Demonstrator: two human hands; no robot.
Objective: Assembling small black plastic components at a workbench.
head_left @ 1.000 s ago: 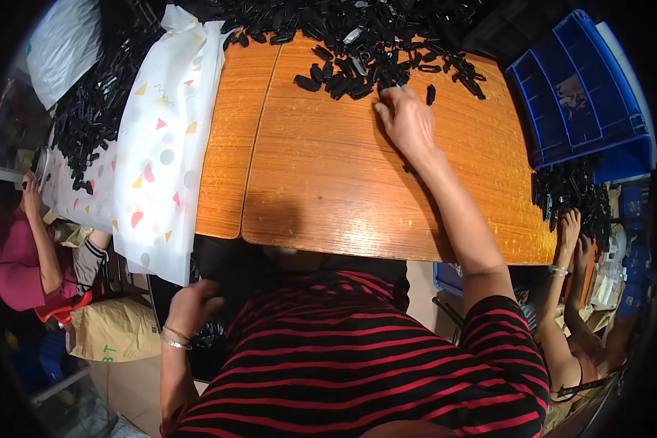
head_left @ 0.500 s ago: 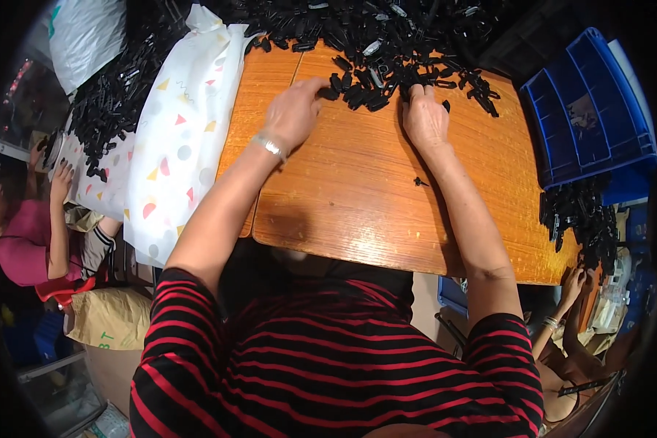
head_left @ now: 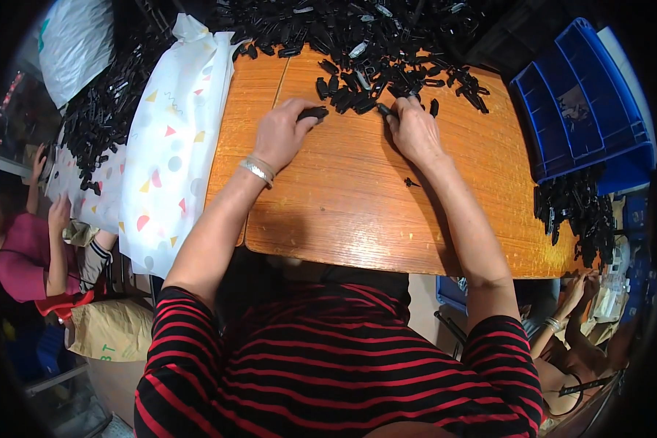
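Between the thumb and fingers of my left hand (head_left: 279,135) is a small black plastic part (head_left: 313,113), held just above the wooden table. My right hand (head_left: 416,130) is closed at the near edge of the heap, pinching a dark plastic piece (head_left: 384,109) by the thumb; its exact shape is partly hidden by the fingers. In front of both hands lies a loose heap of similar black plastic parts (head_left: 354,98). A tiny black piece (head_left: 410,182) lies alone beside my right forearm.
The wooden table (head_left: 328,212) spans the middle. White patterned sheeting (head_left: 171,146) covers its left side, with more black parts (head_left: 98,128) beyond. A blue crate (head_left: 588,102) stands at right above another pile (head_left: 573,208). A person in pink (head_left: 29,252) sits left; another person's hands (head_left: 577,288) work at lower right.
My left hand has drawn back from the heap toward me with a black part. My right hand has shifted slightly left and nearer, and a dark piece now shows at its thumb.
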